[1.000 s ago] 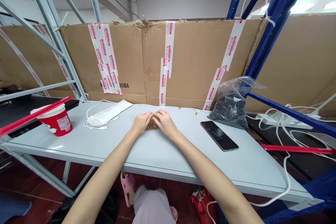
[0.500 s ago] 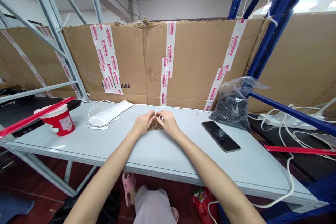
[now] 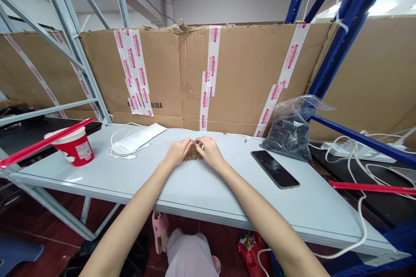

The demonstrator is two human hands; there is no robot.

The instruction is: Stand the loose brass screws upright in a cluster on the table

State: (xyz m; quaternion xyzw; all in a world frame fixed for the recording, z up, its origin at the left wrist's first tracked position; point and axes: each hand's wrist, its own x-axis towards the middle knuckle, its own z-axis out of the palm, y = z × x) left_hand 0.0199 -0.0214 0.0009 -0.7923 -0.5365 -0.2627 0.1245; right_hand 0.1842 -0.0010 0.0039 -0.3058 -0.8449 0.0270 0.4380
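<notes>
At the middle of the table, a small brown piece of what looks like beadwork [image 3: 193,152] lies between my hands, with an open, knobbly mesh. My left hand [image 3: 177,151] is closed in a pinch at its upper left edge. From the other side my right hand [image 3: 209,150] pinches its upper right edge, the fingertips of both hands almost meeting. Any thread or small part between the fingertips is too small to make out. Scattered tiny clear bits [image 3: 165,143] lie just left of my left hand.
To the left are a red and white paper cup [image 3: 78,149] and a white pouch [image 3: 139,139] with a cable. A phone [image 3: 274,169] and a plastic bag of dark material [image 3: 289,134] are at right. Cardboard [image 3: 240,82] walls off the table's back edge.
My fingertips have shifted slightly at the top of the beadwork. A shiny bit seen between them earlier no longer shows clearly. The whole view has moved a little.
</notes>
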